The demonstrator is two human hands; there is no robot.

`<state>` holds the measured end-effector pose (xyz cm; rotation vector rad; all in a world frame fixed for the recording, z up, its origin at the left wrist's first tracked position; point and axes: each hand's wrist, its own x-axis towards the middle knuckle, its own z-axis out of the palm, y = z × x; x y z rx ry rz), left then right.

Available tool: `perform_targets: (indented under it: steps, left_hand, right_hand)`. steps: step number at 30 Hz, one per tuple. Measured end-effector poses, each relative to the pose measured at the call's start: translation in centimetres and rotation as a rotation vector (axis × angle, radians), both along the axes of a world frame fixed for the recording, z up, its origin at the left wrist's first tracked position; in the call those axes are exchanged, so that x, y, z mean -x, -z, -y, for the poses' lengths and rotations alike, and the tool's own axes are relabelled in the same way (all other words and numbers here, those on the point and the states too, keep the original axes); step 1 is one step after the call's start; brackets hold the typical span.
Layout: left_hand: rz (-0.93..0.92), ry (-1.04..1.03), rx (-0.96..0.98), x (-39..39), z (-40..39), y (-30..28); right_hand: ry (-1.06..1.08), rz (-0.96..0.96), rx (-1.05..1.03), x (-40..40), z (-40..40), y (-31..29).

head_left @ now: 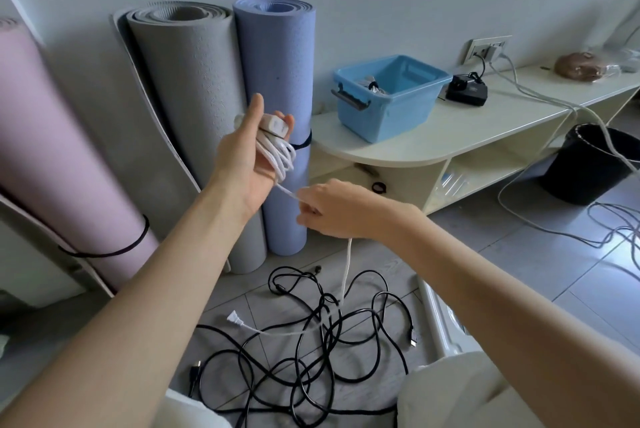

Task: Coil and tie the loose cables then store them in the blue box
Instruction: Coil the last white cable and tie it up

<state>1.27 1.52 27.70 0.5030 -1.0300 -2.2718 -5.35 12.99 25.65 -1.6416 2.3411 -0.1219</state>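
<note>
Left hand (pixel 247 153) grips coiled white cable (pixel 278 150) w/ adapter, raised in front of mats. Right hand (pixel 332 211) pinches its loose end. Black cables (pixel 311 334) tangled on floor; blue box (pixel 388 96) on desk (pixel 450 129).

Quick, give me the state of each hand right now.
Left hand: holding the coiled part of the white cable.
Right hand: pinching the white cable's loose run.

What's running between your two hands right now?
In the head view, a short taut stretch of the white cable runs from the coil held in the left hand down to the right hand, which pinches it.
</note>
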Motion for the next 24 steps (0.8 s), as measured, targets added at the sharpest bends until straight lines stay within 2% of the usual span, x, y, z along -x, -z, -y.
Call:
perform_targets:
  steps: [4, 6, 8, 11, 13, 15, 19, 22, 24]
  left_hand:
    - [0.23, -0.176, 0.413, 0.4, 0.9, 2.2]
    - [0.343, -0.131, 0.452, 0.0, 1.4, 3.0]
    - [0.373, 0.051, 0.477, -0.7, 1.7, 3.5]
    - [0.497, 0.458, 0.749, -1.9, 0.4, 3.1]
    - [0.482, 0.569, 0.864, -2.1, -0.9, 2.8]
    - [0.426, 0.624, 0.792, -1.9, -2.0, 2.2]
    - [0.145, 0.725, 0.552, -1.3, -2.3, 1.0]
    - [-0.052, 0.675, 0.234, -1.3, -2.0, 0.3]
    - [-0.207, 0.571, 0.071, -1.2, -1.1, 0.1]
  right_hand:
    - [-0.102, -0.066, 0.155, 0.2, -0.4, -2.3]
    - [-0.078, -0.063, 0.291, 1.2, -0.7, -3.4]
    - [0.0, 0.003, 0.402, 2.4, -1.3, -4.5]
    - [0.136, 0.12, 0.553, 4.3, -2.2, -5.1]
    - [0.197, 0.166, 0.601, 4.9, -2.5, -5.0]
    - [0.235, 0.213, 0.65, 5.0, -2.4, -4.7]
    - [0.325, 0.433, 0.774, 4.5, -2.0, -4.0]
    - [0.397, 0.623, 0.73, 3.7, -1.0, -2.3]
    - [0.409, 0.604, 0.604, 3.2, -0.5, -1.3]
